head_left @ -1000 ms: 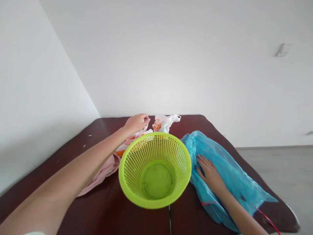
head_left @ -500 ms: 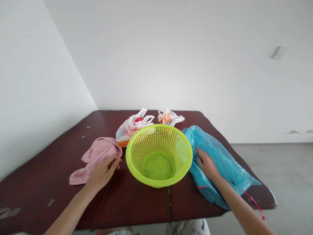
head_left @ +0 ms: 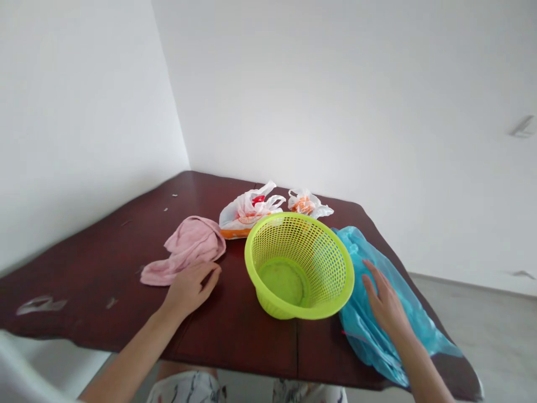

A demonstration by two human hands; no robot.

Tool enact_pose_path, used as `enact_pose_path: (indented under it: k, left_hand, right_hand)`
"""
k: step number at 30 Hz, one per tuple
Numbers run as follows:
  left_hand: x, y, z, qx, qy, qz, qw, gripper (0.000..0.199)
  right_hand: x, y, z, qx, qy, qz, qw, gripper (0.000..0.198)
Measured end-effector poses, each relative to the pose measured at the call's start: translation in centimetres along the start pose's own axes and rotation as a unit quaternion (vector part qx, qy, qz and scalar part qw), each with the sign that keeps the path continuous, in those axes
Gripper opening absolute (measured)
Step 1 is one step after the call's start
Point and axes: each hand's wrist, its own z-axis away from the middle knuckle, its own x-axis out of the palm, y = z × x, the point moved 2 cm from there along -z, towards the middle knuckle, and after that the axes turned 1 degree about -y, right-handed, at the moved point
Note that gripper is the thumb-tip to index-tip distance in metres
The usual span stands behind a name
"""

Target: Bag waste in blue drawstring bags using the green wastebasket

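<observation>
A yellow-green plastic basket (head_left: 283,280) with slotted walls stands in the middle of the table, its hollow facing up and nothing in it. My left hand (head_left: 188,288) is to the left of the basket, at the near edge of a crumpled pink cloth (head_left: 193,243). Its thumb and fingers are apart, and nothing shows between them. On the right, my right hand (head_left: 386,302) hovers over or rests on a blue translucent plastic bag (head_left: 364,341); I cannot tell which. That hand's fingers are spread and hold nothing.
Behind the basket lie a white plastic bag (head_left: 247,215) with red and orange print and a smaller knotted white bag (head_left: 308,204) showing orange. The dark red-brown table (head_left: 235,336) meets white walls at the left and back. Small scraps (head_left: 42,304) lie at the left.
My view has turned and tilted, so the scene shifts right. My left hand is opener, lower against the cloth. My right hand has drawn back a little from the basket side.
</observation>
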Motion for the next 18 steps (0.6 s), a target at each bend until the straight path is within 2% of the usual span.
enact_pose_path:
  k: [2,4,7,10,12,14,17,18]
  left_hand:
    - [-0.6,-0.2,0.0,-0.003,0.091,-0.056,0.994,0.033]
    - [-1.0,-0.5,-0.1,-0.032,0.149,-0.107,0.982,0.037]
    - [-1.0,-1.0,-0.6,-0.064,0.159,-0.116,0.978,0.045]
    - [-1.1,-0.6,-0.6,-0.045,0.155,-0.079,0.984,0.038]
    - [-1.8,0.4,-0.4,-0.018,0.164,-0.046,0.985,0.033]
    - [-3.1,2.1,-0.1,0.029,0.209,-0.003,0.977,0.03]
    - [-5.4,6.3,0.5,0.16,0.314,0.095,0.931,0.037]
    - [-6.2,8.3,0.8,0.21,0.329,0.131,0.912,0.039]
  right_hand:
    - [2.3,0.4,2.8,-0.01,-0.015,0.043,0.999,0.077]
    - [4.7,1.5,5.3,-0.007,-0.03,0.059,0.998,0.082]
    - [7.2,3.1,8.0,-0.004,-0.035,0.081,0.996,0.087]
    - [8.1,3.4,8.8,-0.008,-0.029,0.115,0.993,0.082]
    - [7.9,2.7,8.7,-0.005,-0.036,0.129,0.991,0.08]
    - [7.6,1.6,8.4,0.006,-0.041,0.141,0.989,0.081]
    - [7.2,0.2,8.1,0.025,-0.046,0.154,0.987,0.083]
    - [7.1,-0.1,8.1,0.029,-0.046,0.155,0.986,0.083]
